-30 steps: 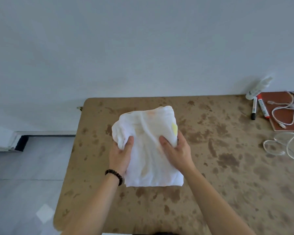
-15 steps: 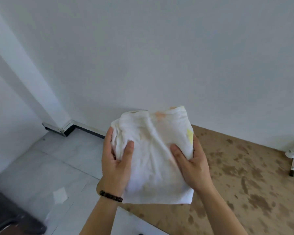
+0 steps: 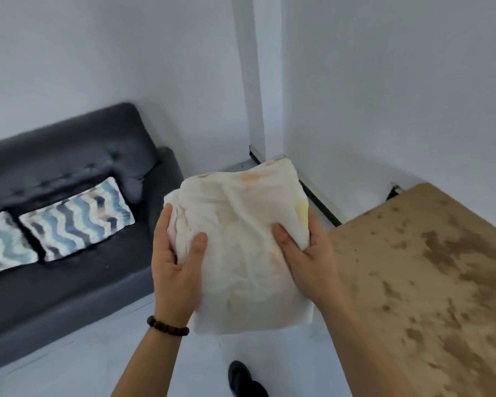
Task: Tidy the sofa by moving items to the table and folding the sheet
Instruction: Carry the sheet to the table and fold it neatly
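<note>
A folded white sheet [image 3: 241, 242] with faint orange and yellow marks hangs in the air between the sofa and the table. My left hand [image 3: 173, 262] grips its left edge, thumb on top and fingers underneath. My right hand [image 3: 307, 253] grips its right edge the same way. The dark grey sofa [image 3: 69, 270] stands to the left. The brown mottled table [image 3: 430, 282] is on the right, and the sheet no longer lies over it.
Two wavy blue-and-white cushions [image 3: 78, 219] lean on the sofa's back. A white wall corner with a dark baseboard [image 3: 318, 199] lies behind the sheet. My dark shoe [image 3: 241, 376] is on the pale floor below, with open floor between sofa and table.
Both hands lifted the folded sheet off the table and carried it left. My view turned left, so the sofa came into sight and the markers and cables left it.
</note>
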Available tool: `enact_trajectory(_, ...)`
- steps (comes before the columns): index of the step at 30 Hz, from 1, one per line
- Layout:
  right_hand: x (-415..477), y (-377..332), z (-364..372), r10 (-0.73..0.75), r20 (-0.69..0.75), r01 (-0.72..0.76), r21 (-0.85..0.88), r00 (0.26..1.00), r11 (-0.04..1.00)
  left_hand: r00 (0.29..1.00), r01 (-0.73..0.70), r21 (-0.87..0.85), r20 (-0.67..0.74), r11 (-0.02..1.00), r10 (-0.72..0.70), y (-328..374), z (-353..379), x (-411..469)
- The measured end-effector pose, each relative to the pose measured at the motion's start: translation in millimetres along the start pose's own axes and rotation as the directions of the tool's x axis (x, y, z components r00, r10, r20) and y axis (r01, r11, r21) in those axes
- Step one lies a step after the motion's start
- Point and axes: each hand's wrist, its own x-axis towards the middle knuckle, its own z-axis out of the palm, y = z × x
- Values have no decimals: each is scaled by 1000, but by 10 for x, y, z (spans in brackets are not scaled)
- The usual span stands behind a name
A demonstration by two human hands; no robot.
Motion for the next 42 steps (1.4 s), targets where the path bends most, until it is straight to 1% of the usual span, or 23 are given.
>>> enact_trajectory(3,171,-51,670,-14,77,17,-32,997,999,998,-20,-53,-59,998,17,-165,-573,221)
enact_trajectory(5,302,-56,1104,-25,125,33,-60,992,998,993,-6,-82,-117,997,-3,-358,-876,392)
enact_trajectory(7,463,-80,1547,-27,137,40,-94,990,995,988,13,-105,-154,994,-30,-535,-1155,650)
enact_trajectory(11,836,-127,2358,-38,163,55,-100,986,994,980,57,-94,-183,994,-74,-788,-1622,1294)
enact_trajectory(15,1264,-202,2890,-21,147,39,-123,989,992,980,82,-141,-171,987,-106,-991,-1878,1960)
enact_trajectory(18,1681,-140,3125,-20,134,36,-124,991,992,983,86,-155,-149,984,-109,-1189,-1844,2466)
enact_trajectory(21,2203,71,3302,-4,121,19,-121,993,993,984,102,-139,-132,985,-120,-1462,-1667,2986)
enact_trajectory(25,3035,545,3536,41,117,-31,-86,992,996,986,125,-62,-106,990,-131,-1935,-1352,3723)
enact_trajectory(28,3739,894,3749,84,159,-75,-66,984,995,979,157,-2,-133,988,-156,-2293,-1092,4311)
enact_trajectory(31,4513,1151,3970,171,209,-157,-82,963,984,960,249,17,-139,968,-244,-2581,-851,4952)
enact_trajectory(33,4983,1289,4147,205,238,-182,-116,949,976,953,272,33,-145,962,-265,-2773,-762,5356)
enact_trajectory(35,5384,1455,4347,239,268,-202,-159,933,966,932,337,22,-153,941,-329,-3004,-729,5705)
enact_trajectory(37,5698,1642,4583,278,300,-220,-214,912,952,909,395,16,-152,919,-388,-3272,-730,5981)
enact_trajectory(40,6044,2014,4966,383,317,-292,-300,868,908,874,475,38,-142,879,-466,-3784,-787,6279)
enact_trajectory(42,6209,2323,5227,454,323,-346,-338,831,875,834,546,39,-123,837,-538,-4197,-856,6430)
